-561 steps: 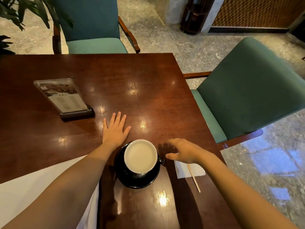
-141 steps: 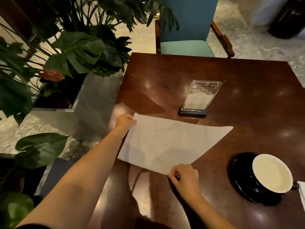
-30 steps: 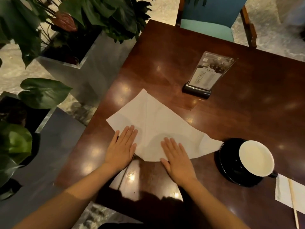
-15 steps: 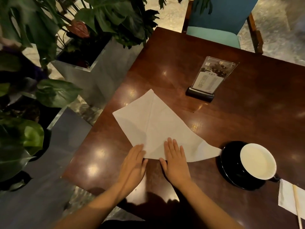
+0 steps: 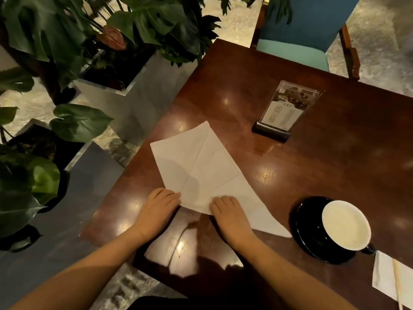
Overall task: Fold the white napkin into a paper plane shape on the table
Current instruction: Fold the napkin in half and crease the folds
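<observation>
The white napkin (image 5: 201, 166) lies flat on the table (image 5: 312, 164), just past my hands. Its long way runs far-left to near-right. L hand (image 5: 159, 208) touches its near-left edge, R hand (image 5: 229, 212) sits on its near edge, so both are abt as close. My fingers (image 5: 166, 194) bend down; can't tell if they pinch. Napkin's thin, soft, w/ fold lines. Table's dark, shiny wood.

One dark wooden bench (image 5: 335, 175) is carrying one creased white napkin (image 5: 201, 171), one clear acrylic menu stand (image 5: 288, 110), one black saucer (image 5: 308, 231), one dark cup (image 5: 345, 224), one small white tissue (image 5: 382, 278), one wooden stick (image 5: 397, 283), one left hand (image 5: 158, 209) and one right hand (image 5: 232, 215).
</observation>
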